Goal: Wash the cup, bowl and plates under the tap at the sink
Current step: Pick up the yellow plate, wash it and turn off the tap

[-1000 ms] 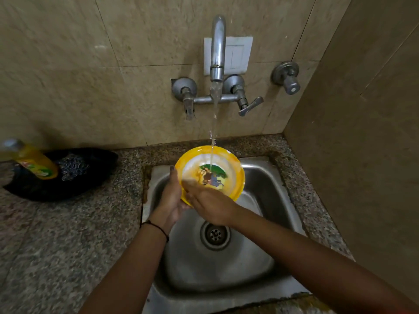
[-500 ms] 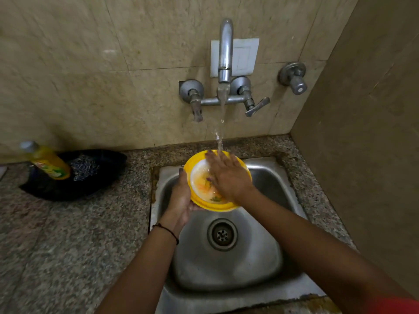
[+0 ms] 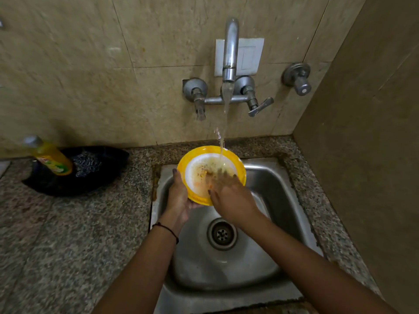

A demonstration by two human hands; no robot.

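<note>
One yellow-rimmed plastic plate (image 3: 199,175) is mid-wash: left hand (image 3: 179,198) grips its edge, right hand (image 3: 231,200) rubs inside with straight fingers; other dishes unseen.

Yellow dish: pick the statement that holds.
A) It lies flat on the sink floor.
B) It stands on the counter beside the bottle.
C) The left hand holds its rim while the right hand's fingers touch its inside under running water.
C: the left hand grips the yellow dish at its rim above the sink, the right hand has its fingers inside it, and water from the tap falls into it.
</note>
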